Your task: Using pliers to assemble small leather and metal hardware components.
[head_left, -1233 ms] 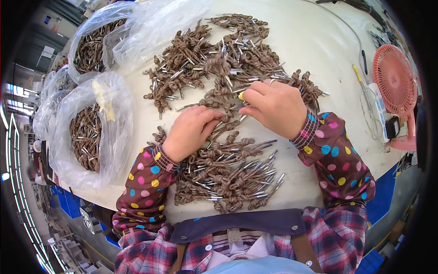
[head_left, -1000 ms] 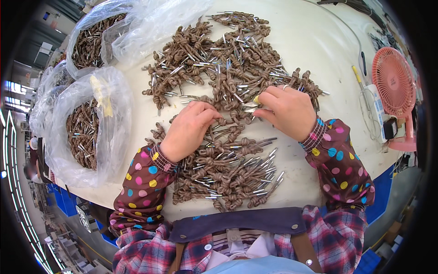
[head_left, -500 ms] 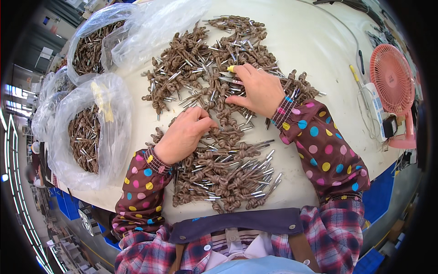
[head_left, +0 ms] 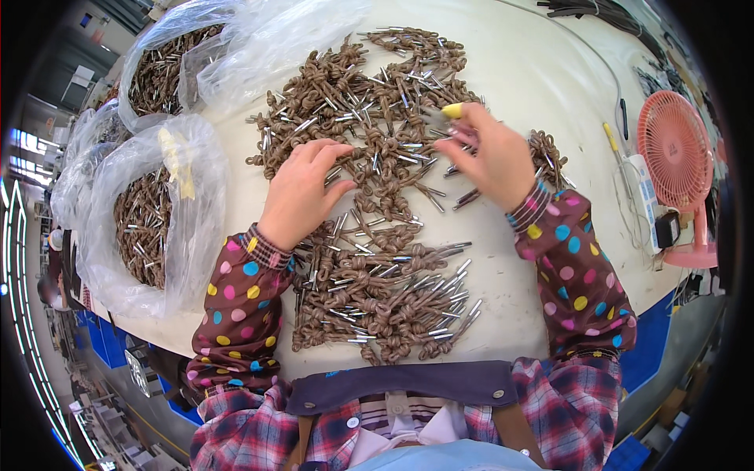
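My right hand (head_left: 495, 157) is closed round small thread snips (head_left: 465, 136), blurred by motion, their pointed metal blades turned left; something yellow (head_left: 453, 111) covers the index fingertip. It hovers over the right side of a heap of brown knotted cords with silver metal tips (head_left: 385, 102). My left hand (head_left: 306, 188) is open at the heap's left edge, fingers stretched right and thumb apart, with nothing seen in its grasp. Nearer to me lies a second, more evenly laid pile of the same knotted cords (head_left: 385, 302).
Clear plastic bags (head_left: 208, 212) full of such cords stand at the left. A pink fan (head_left: 674, 145), a white power strip (head_left: 646, 192) and a black pen (head_left: 624, 113) are at the right. A small cord cluster (head_left: 548, 157) lies beyond my right hand. Dark strips (head_left: 605, 12) lie far right.
My right hand has moved right with the snips, drawing back from the heap's middle. The left hand has shifted up and its pinched fingers have spread.
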A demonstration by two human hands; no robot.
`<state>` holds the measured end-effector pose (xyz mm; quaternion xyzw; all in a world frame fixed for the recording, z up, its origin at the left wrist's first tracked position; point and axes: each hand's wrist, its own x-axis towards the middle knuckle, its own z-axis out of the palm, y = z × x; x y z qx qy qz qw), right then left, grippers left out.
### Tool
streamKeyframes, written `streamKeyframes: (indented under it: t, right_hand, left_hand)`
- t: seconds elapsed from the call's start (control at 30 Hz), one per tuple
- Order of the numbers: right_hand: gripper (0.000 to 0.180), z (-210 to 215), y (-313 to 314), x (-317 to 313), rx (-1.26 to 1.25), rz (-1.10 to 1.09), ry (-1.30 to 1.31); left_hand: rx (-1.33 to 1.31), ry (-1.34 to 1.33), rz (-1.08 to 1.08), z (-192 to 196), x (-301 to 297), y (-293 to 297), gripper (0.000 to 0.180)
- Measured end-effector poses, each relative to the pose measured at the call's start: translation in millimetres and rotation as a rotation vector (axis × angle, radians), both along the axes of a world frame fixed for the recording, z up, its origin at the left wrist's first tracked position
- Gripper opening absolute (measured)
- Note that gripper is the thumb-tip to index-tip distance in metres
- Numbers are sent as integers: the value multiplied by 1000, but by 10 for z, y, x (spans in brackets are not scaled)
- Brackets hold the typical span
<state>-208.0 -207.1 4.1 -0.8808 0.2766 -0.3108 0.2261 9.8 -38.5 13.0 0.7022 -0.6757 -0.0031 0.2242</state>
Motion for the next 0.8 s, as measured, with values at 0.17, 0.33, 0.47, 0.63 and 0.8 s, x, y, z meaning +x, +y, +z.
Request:
streamKeyframes:
  t: [0.17,0.33,0.47,0.63,0.8]
  right_hand:
    - [39,-141,315,380,-77,230,4]
    - [42,-179,-78,297,-80,47,181]
    - [44,-162,-226,110,-107,-4,129]
    - [42,68,49,153,-39,53,-23]
    - [27,148,317,282,-159,180,121]
  left_hand:
    - [244,135,129,-27,9,5,39]
    - [128,502,146,-71,126,136,25]
    - [196,964,155,-109,1,128,20]
    - [49,993,222,-181,-31,83,14]
    - [-54,789,252,-116,-161,73,15]
